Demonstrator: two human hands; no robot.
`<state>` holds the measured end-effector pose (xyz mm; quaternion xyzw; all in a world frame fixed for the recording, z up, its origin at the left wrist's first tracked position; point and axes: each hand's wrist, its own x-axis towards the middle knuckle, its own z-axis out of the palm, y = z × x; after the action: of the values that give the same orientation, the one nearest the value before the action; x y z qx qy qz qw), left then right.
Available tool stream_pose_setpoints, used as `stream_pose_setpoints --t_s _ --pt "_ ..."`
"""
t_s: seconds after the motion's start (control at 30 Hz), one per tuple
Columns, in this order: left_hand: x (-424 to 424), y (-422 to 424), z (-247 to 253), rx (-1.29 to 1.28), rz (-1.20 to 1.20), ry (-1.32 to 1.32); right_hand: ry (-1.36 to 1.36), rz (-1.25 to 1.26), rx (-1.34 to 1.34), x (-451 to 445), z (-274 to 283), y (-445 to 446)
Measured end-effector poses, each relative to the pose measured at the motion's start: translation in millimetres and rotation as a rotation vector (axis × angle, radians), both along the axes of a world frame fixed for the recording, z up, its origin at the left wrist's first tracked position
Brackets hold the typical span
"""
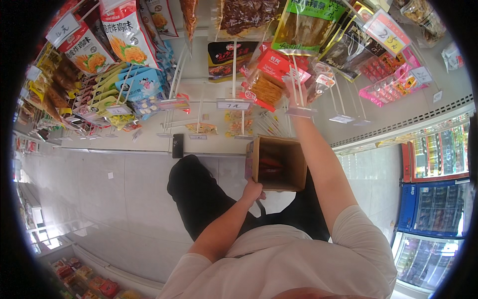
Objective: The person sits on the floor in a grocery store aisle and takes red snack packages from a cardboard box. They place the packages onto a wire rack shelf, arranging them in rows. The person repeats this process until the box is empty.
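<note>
My left hand [254, 190] grips the lower left edge of an open cardboard box [303, 168], whose dark inside shows something reddish. My right arm reaches up to the hanging snacks, and my right hand [298, 93] is among the metal display hooks, beside a red snack packet [274, 67] with a clear window. Hooks and a clear tag holder partly cover the hand, so its fingers and any grip cannot be made out. Above it hangs a green-topped packet [310, 28]. To the left of the red packet is a black packet [229, 59].
Metal hooks with price tags [234, 106] stick out towards me. A black phone [178, 145] lies at the edge of the bottom shelf [112, 147], by my knee. Hanging bags [129, 41] crowd the upper left. Glass-fronted coolers [435, 209] stand at the right, and more packets [104, 286] lie at lower left.
</note>
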<state>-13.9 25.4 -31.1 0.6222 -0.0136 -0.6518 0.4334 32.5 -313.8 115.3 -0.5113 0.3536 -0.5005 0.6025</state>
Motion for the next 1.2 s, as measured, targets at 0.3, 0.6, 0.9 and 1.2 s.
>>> stream_pose_setpoints --t_s 0.3,0.6,0.9,1.2 --pt "1.1 -1.6 3.8 0.002 -0.045 0.02 -0.063 0.114 -0.011 -5.7 -12.3 -11.4" --pt "-4.8 -2.8 -3.3 -0.022 -0.006 -0.029 0.043 -0.06 0.048 -14.9 -1.1 -7.9" --pt "-1.2 -1.6 -1.9 0.006 0.013 -0.025 0.082 0.153 0.106 -92.8 32.9 48.7" --pt "-2.0 1.5 -6.9 -0.009 -0.05 -0.022 0.03 0.228 0.415 -127.5 79.4 112.8"
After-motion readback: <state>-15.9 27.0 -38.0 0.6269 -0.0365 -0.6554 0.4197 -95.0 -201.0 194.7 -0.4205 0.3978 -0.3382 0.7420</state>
